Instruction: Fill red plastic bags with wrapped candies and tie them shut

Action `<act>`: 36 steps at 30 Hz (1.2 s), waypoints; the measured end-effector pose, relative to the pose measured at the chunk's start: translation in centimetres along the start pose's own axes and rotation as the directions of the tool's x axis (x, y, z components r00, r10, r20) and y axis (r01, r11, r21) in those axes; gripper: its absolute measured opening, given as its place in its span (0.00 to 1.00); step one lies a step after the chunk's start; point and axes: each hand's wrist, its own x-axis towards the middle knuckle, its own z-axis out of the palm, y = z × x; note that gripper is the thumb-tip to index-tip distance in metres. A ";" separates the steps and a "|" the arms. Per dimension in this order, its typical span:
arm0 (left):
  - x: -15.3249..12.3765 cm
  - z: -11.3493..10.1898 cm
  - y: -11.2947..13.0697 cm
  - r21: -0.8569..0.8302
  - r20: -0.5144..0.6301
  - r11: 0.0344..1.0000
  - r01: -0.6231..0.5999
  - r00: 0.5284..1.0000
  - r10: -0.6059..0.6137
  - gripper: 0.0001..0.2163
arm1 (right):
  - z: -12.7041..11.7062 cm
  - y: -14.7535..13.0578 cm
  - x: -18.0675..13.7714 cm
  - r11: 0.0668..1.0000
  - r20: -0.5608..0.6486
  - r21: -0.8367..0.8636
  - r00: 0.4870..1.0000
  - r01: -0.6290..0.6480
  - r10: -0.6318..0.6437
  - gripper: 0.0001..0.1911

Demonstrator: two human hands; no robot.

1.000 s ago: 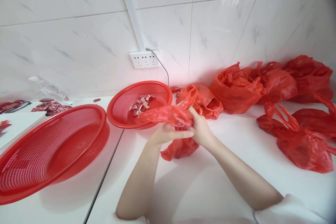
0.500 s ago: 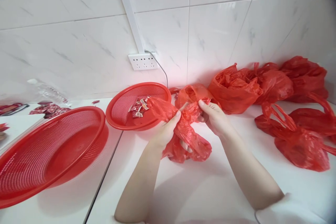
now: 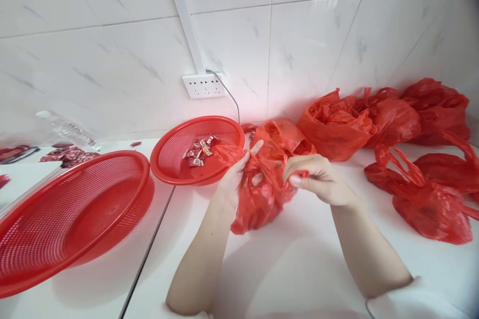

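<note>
I held both forearms angled inward, my left hand [image 3: 230, 187] clamped on the plastic bag [image 3: 262, 202] and my right hand [image 3: 320, 179] pinching its bunched top. The bag hung between them, red, glossy and crumpled, just short of the basket [image 3: 166, 172] beyond my left hand.

Hands [image 3: 230, 187] gripping red bag [image 3: 262, 197] (crumpled), baskets [image 3: 75, 209]
</note>
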 end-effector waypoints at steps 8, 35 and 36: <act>-1.4 0.4 0.1 0.051 0.182 0.989 -0.137 0.975 0.126 0.12 | -1.3 0.8 0.5 0.999 0.183 -0.003 0.982 0.037 -0.036 0.20; -3.7 0.6 1.9 0.773 0.229 0.564 -0.291 0.957 0.181 0.06 | 2.3 3.4 1.9 0.918 0.143 0.319 0.970 -0.235 0.199 0.16; -3.9 0.6 2.0 0.810 0.215 0.498 -0.308 0.948 0.236 0.06 | 2.3 3.2 1.8 0.921 0.143 0.317 0.971 -0.227 0.190 0.16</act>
